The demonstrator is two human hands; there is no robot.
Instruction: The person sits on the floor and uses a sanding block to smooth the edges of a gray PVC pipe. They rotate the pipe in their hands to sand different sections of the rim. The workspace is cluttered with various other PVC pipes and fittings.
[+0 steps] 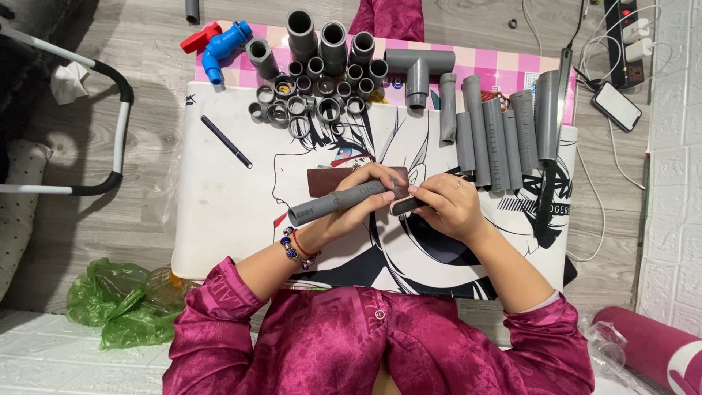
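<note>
I wear a magenta satin top with a tone-on-tone woven pattern, sleeves pushed up my forearms. A beaded bracelet (296, 245) in red and blue circles my left wrist; a thin ring (458, 185) sits on my right hand (446, 207).

1. I see a blue valve (221, 44) with a red handle at the far left of the mat.
2. I see a black pen (226, 141) on the white mat (219, 212).
3. A crumpled green plastic bag (110, 303) lies on the floor.
4. A phone (616, 106) lies beside a power strip (627, 33).
</note>
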